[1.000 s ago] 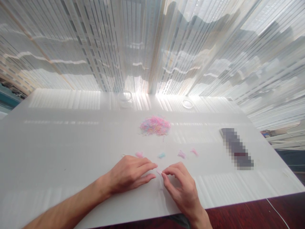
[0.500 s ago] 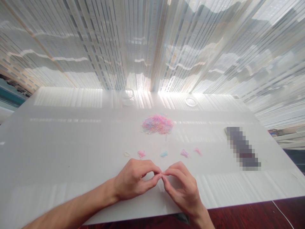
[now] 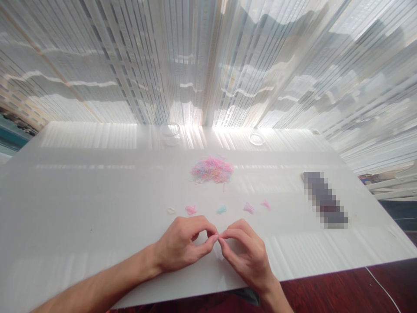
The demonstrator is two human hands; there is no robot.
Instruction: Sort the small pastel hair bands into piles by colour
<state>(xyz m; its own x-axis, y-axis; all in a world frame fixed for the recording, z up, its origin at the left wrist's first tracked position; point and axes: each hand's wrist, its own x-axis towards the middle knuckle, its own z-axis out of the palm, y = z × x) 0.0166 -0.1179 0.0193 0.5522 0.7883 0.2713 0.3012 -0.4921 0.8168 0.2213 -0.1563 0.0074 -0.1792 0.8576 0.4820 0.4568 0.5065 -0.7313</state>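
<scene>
My left hand (image 3: 185, 243) and my right hand (image 3: 246, 252) meet fingertip to fingertip above the near part of the white table. Each thumb and forefinger is pinched closed; what lies between them is too small to make out. Just beyond my hands runs a row of small bundles: a whitish one (image 3: 171, 211), a pink one (image 3: 190, 210), a light blue one (image 3: 222, 209), a purple-pink one (image 3: 248, 208) and a second pink one (image 3: 266, 204). Farther back lies a loose heap of thin pastel bands or strands (image 3: 212, 170), mostly pink.
At the table's far edge stand a clear round container (image 3: 171, 134) and a clear round lid or dish (image 3: 256, 139). A pixelated dark oblong object (image 3: 325, 200) lies to the right. Striped sheer curtains (image 3: 202, 61) hang behind the white table (image 3: 81, 195).
The view has shifted slightly, moving the things on the table a little to the left in the picture. My hands keep their fingertips together, with the left thumb and forefinger pinched slightly closer.
</scene>
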